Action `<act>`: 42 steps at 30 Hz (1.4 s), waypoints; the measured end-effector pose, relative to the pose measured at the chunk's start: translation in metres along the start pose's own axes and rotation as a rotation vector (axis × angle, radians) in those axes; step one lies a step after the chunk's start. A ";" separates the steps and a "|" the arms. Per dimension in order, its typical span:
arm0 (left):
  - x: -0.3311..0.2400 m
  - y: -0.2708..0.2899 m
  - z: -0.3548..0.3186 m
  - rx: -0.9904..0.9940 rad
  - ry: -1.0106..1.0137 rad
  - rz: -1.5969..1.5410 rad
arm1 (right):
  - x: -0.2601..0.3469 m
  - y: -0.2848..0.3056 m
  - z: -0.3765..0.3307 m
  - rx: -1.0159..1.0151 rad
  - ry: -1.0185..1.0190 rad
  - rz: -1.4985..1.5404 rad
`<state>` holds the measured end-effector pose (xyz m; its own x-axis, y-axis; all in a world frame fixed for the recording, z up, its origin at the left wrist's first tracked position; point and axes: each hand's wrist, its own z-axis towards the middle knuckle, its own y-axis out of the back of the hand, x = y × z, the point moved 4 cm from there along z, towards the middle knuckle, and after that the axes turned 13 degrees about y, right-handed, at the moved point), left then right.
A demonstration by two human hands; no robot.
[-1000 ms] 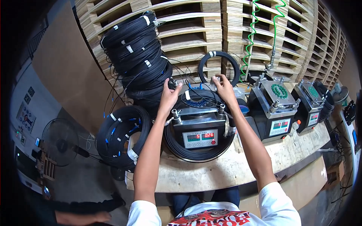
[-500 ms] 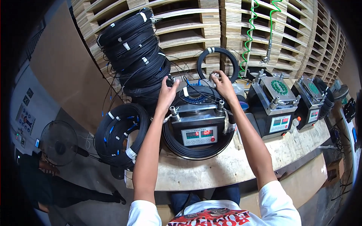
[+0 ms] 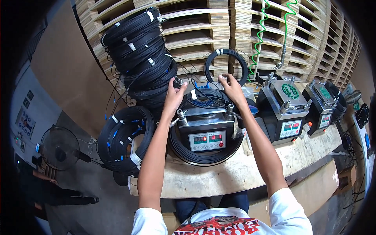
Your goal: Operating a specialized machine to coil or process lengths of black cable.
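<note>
A black fibre polishing machine [image 3: 211, 132] with a metal top and a lit red display stands before me. My left hand [image 3: 174, 96] has thumb and fingers closed round the metal corner knob [image 3: 179, 83] at its back left. At the back right, my right hand [image 3: 232, 89] curls its fingers round the other rear knob, mostly hidden by them. Between my hands lies a small coil of black cable [image 3: 207, 95] with a white tag, over a round fixture with blue connectors [image 3: 204, 103]. Two front knobs [image 3: 181, 114] stand untouched. A larger black cable coil [image 3: 196, 159] rings the machine's base.
A tall stack of black cable coils [image 3: 143, 58] rises at the back left, with another coil pile [image 3: 125, 137] nearer. Two similar machines [image 3: 290, 105] stand rightward on the wooden table [image 3: 196, 182]. Behind are wooden pallets [image 3: 192, 39]. A fan [image 3: 60, 149] and a person [image 3: 43, 184] are left.
My hands stay at the rear knobs, with only a slight shift of the right fingers. The display's red digits have changed. The person at the left has shifted position.
</note>
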<state>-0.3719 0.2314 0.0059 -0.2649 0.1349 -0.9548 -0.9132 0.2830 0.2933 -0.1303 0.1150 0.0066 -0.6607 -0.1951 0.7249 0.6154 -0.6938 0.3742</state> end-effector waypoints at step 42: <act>-0.003 0.002 -0.003 0.000 0.064 0.026 | 0.001 0.002 -0.001 -0.052 0.037 -0.040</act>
<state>-0.3743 0.2287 0.0096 -0.3082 0.0814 -0.9478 -0.9055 0.2804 0.3185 -0.1299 0.1122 0.0072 -0.7002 -0.1913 0.6879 0.5659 -0.7362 0.3713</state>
